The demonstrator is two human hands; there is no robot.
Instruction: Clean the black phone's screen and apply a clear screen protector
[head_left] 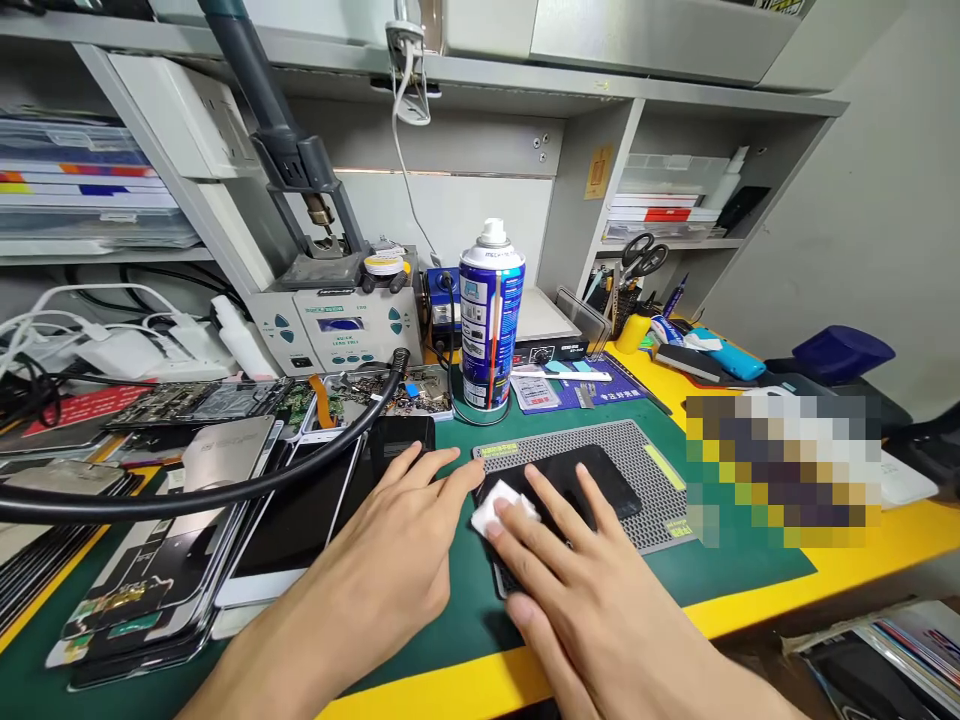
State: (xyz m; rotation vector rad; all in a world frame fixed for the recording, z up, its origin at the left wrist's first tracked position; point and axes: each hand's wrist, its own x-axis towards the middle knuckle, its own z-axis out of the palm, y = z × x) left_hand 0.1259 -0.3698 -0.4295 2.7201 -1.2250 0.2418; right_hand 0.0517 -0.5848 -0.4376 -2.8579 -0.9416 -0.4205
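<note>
A black phone [577, 482] lies face up on a grey perforated mat [652, 455]. Under the index and middle fingertips of my right hand [592, 580], a small folded white wipe [502, 508] is pressed against the left part of the phone. The other right fingers are spread over the dark screen. My left hand [409, 530] is beside the phone's left end, fingers stretched out and the index fingertip at its edge. Nothing shows in the left hand; its thumb is partly hidden.
A blue spray can [491, 325] stands behind the mat. Stacked phone screens [165, 540] lie at left, crossed by a black hose [300, 485]. A soldering station [345, 325] is at the back; scissors [641, 258] stand at back right. A blurred patch [784, 470] covers the right side.
</note>
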